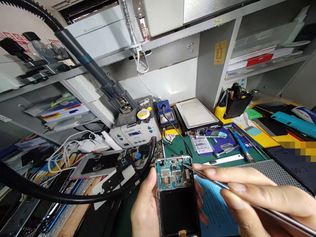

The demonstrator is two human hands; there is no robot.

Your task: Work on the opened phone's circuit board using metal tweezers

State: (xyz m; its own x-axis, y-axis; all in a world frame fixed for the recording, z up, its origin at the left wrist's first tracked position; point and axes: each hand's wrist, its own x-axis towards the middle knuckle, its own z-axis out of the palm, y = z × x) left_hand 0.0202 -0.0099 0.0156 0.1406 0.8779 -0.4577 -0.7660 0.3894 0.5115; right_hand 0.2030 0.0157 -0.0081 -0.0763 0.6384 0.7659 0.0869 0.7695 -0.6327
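My left hand (pixel 144 205) is wrapped round an opened phone (pixel 176 194), held upright with its back off. A teal circuit board (pixel 172 172) shows in the phone's upper part, above an empty black battery bay. My right hand (pixel 256 197) pinches metal tweezers (pixel 197 171) between thumb and fingers. The tweezer tips rest on the board's top right corner. Both hands are low in the head view, above a green mat (pixel 177 146).
A hot-air station (pixel 134 131) stands behind, its black hose (pixel 74 196) looping across the left. Another opened phone (pixel 98 163) lies to the left. A heating plate (pixel 197 115), a solder stand (pixel 165 112), a tool holder (pixel 237 102) and loose tools sit at the back right.
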